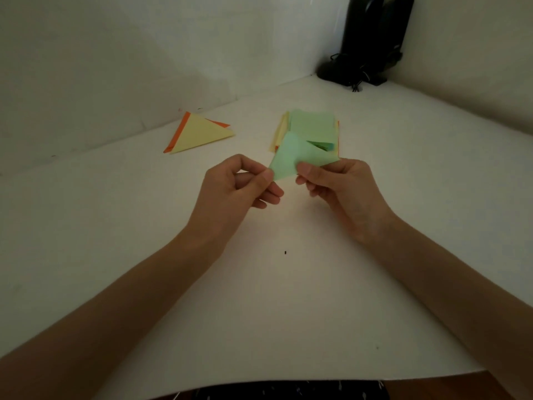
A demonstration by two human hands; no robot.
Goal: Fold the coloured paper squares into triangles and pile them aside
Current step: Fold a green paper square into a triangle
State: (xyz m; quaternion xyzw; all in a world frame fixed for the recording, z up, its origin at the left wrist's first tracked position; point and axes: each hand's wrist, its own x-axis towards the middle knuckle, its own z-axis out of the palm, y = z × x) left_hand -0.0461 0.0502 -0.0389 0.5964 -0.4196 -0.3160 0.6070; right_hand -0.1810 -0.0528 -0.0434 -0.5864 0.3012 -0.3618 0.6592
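Note:
A light green paper square (291,158) is held above the white table, bent over on itself into a loose fold. My left hand (239,192) pinches its left corner between thumb and forefinger. My right hand (337,186) pinches its lower right part, thumb on top. Behind it lies the stack of unfolded squares (314,125), green on top with yellow and orange edges showing. At the far left lies a pile of folded triangles (199,134), a yellow one over an orange one.
The white table (115,226) meets white walls at the back and the right. A black device with cables (369,44) stands in the far right corner. The table's front edge runs along the bottom of the view.

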